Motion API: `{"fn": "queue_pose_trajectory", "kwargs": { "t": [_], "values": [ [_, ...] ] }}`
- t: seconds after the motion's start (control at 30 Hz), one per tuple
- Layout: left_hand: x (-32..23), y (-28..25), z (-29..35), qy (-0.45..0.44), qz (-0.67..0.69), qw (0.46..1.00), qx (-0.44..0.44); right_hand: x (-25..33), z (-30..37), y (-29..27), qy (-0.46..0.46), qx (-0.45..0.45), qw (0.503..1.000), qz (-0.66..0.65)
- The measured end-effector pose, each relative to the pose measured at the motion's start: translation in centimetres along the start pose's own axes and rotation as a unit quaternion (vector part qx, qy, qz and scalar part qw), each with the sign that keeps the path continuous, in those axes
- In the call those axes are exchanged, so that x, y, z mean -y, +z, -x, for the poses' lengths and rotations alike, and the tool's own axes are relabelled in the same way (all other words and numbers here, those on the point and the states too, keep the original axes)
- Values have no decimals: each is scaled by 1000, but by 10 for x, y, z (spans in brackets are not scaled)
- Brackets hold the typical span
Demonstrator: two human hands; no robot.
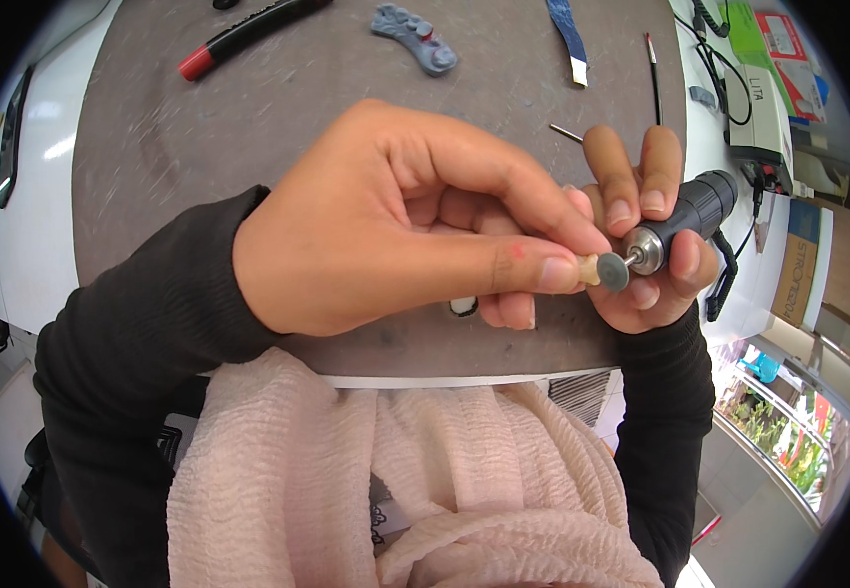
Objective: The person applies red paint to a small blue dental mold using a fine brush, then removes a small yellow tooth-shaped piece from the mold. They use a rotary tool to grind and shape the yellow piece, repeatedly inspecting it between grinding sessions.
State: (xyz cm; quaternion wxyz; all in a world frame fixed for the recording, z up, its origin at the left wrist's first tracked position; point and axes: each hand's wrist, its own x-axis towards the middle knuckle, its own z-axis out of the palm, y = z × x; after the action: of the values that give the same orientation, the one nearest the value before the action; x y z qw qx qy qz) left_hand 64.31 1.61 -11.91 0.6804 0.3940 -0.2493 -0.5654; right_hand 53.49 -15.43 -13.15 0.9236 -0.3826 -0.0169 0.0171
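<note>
My left hand (366,225) pinches a small yellowish, tooth-like piece (589,269) between thumb and forefinger. Against or very close to that piece is a round grey-green disc (613,273), mounted on a thin metal shank. The shank comes out of a black rotary handpiece (707,201) with a silver nose. My right hand (670,260) grips the handpiece near its nose, two fingers above and the thumb side below. Whether the disc is spinning I cannot tell. Part of a small white object with a dark rim (463,306) shows under my left hand.
On the grey-brown mat (180,196) lie a grey dental model (413,39), a black marker with a red end (249,37), a blue strip (567,37), a thin brush (653,78) and a metal rod (564,131). A white box unit (758,118) with black cables stands right.
</note>
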Motion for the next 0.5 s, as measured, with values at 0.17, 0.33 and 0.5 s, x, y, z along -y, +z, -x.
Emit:
{"fn": "queue_pose_trajectory", "kwargs": {
  "t": [0.17, 0.33, 0.5],
  "values": [
    [1, 0, 0, 6, 11, 1000, 7, 0, -1, 3, -2, -3, 1000, 3],
    [1, -1, 0, 5, 6, 1000, 11, 0, 0, 1, 5, -4, 1000, -6],
    [2, -2, 0, 13, 10, 1000, 14, 2, 0, 2, 15, 3, 1000, -23]
  ]
}}
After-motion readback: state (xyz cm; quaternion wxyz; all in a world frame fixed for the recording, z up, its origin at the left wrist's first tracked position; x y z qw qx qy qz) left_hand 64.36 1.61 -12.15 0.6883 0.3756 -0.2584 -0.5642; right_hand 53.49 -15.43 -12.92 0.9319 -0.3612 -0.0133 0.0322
